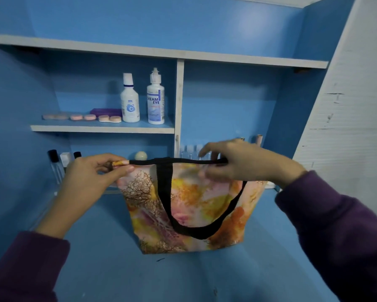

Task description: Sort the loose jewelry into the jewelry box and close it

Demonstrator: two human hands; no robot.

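Purple sleeves point(24, 269) frame the view from both sides, and both bare hands meet at the top of a flat fabric tote bag point(194, 205) printed with orange and yellow trees. It stands upright on the blue table point(100, 247), and its black strap point(165, 192) droops down the front.

The left hand point(89, 182) pinches the bag's left top corner between thumb and fingertips. The right hand point(244, 162) has its fingers curled over the black top edge near the right end. Motion blur hides exactly what the right fingers have hold of.

That top edge runs straight across from one hand to the other, level with the table, and neither hand is nearer to it. I'd guess the mouth is about to be worked open along that line, with the left hand anchoring.

I can see no jewelry box and no loose jewelry. They may be inside the bag, so the sorting looks not yet begun.

Behind the bag, a white shelf point(102, 128) carries two white solution bottles point(130, 101) and a row of pink lens cases point(109, 118).
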